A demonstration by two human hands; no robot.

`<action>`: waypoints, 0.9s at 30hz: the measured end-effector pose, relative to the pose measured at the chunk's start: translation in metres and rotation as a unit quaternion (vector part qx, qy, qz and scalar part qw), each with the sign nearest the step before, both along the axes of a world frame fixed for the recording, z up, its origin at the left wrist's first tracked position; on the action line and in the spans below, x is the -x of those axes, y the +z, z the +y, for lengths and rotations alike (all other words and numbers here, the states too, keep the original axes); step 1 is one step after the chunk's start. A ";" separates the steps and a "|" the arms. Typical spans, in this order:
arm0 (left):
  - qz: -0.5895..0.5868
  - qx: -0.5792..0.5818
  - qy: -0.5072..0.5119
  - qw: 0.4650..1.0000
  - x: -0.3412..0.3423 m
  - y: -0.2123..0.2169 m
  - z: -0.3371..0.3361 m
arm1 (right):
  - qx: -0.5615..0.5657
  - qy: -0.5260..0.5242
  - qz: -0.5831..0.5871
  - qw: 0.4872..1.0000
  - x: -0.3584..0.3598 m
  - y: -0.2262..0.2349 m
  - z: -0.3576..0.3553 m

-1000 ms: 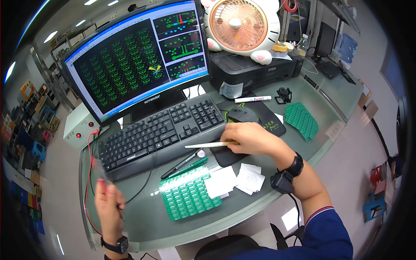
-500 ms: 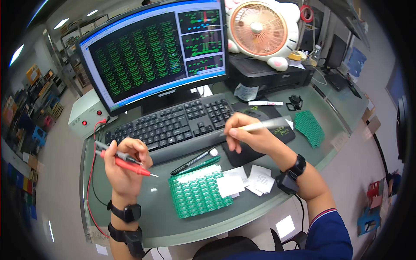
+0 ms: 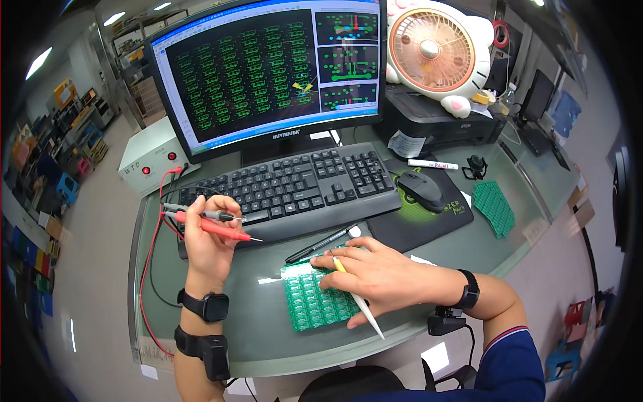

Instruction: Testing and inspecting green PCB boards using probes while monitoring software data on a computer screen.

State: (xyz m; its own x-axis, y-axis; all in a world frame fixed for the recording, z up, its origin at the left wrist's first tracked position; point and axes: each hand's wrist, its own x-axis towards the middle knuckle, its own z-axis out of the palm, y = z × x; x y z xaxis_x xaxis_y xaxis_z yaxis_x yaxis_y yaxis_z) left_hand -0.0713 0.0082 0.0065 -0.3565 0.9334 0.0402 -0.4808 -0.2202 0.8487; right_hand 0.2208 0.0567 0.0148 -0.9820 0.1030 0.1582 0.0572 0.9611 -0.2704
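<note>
My left hand [image 3: 209,260] is closed around a red test probe [image 3: 226,231] and a black-and-grey test probe [image 3: 220,216], metal tips pointing right, raised over the table left of the board. My right hand [image 3: 375,276] lies with fingers extended across a green circuit board panel [image 3: 305,305] of many small repeated units. A white pen-like stick with a yellow end [image 3: 365,309] is held in this hand, slanting across the panel. The panel's right part and most of the white paper slips [image 3: 420,260] are hidden under my right hand. A black pen [image 3: 320,245] lies just beyond the panel.
Beyond the hands stand a black keyboard [image 3: 288,191] and a monitor [image 3: 251,80] with green board patterns. A mouse [image 3: 420,191], white marker [image 3: 433,164] and second green panel [image 3: 493,209] lie to the right. Red cable [image 3: 143,281] runs from a grey box [image 3: 151,158] along the left edge.
My right hand has come down from above the mouse pad onto the green panel, uncovering the mouse and covering the paper slips. Yellow marks now show on the monitor. My left hand still holds both probes.
</note>
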 end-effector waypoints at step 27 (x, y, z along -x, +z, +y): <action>0.211 0.073 -0.338 0.914 -0.093 -0.008 -0.011 | 0.436 -0.238 0.281 0.821 -0.033 -0.031 0.085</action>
State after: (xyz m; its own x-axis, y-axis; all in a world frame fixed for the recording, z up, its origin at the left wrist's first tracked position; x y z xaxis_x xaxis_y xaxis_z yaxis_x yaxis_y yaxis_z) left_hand 0.0213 -0.0025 -0.0012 0.3219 0.9412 -0.1022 -0.0878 0.1371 0.9867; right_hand 0.2538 0.1415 -0.0161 -0.5947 0.7690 0.2345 0.0016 0.2929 -0.9562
